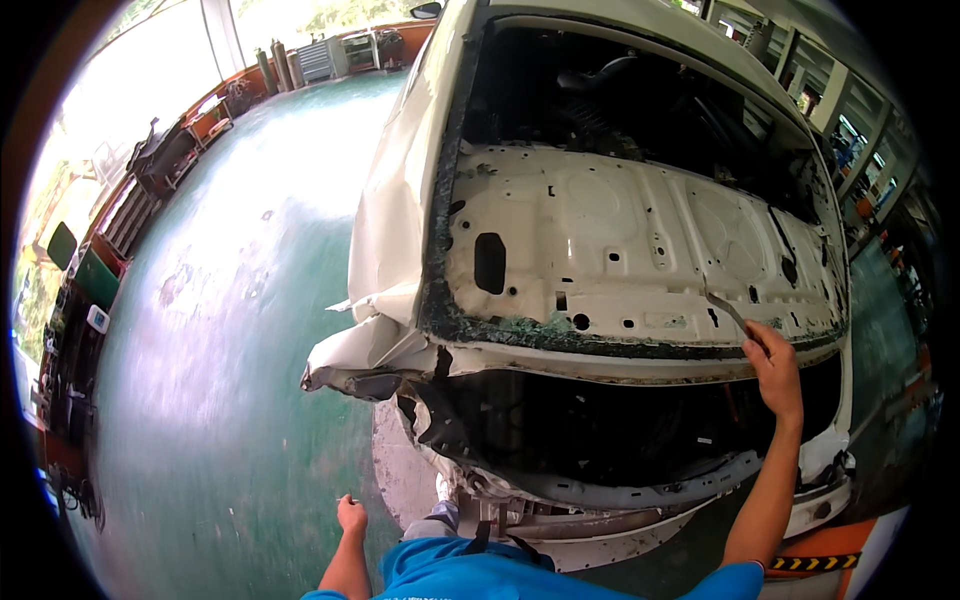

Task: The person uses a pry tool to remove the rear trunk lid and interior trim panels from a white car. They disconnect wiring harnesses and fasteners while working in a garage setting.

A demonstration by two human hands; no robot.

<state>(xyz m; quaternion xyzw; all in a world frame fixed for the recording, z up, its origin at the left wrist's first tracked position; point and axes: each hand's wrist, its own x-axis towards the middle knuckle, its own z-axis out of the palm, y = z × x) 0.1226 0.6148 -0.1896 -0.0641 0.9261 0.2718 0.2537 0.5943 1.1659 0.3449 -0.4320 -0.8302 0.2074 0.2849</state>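
In front of me stands a damaged white car body (600, 205), its rear window glass gone and its rear left corner crumpled. My right hand (777, 372) is closed round the end of a thin, slightly curved metal tool (727, 310). The tool's far end lies over the bare metal shelf panel (625, 250), near a dark slot; whether it touches is hard to tell. Low at my left side, away from the car, my left hand (351, 513) is closed, with a small pale tip showing at the fingers, too small to name.
Crumpled sheet metal (365, 345) juts out at the car's left corner. Below the window ledge gapes the open trunk (600, 425). A black-and-yellow striped edge (815, 563) lies at lower right. Benches (165, 160) and gas cylinders (280, 65) line the far-left wall.
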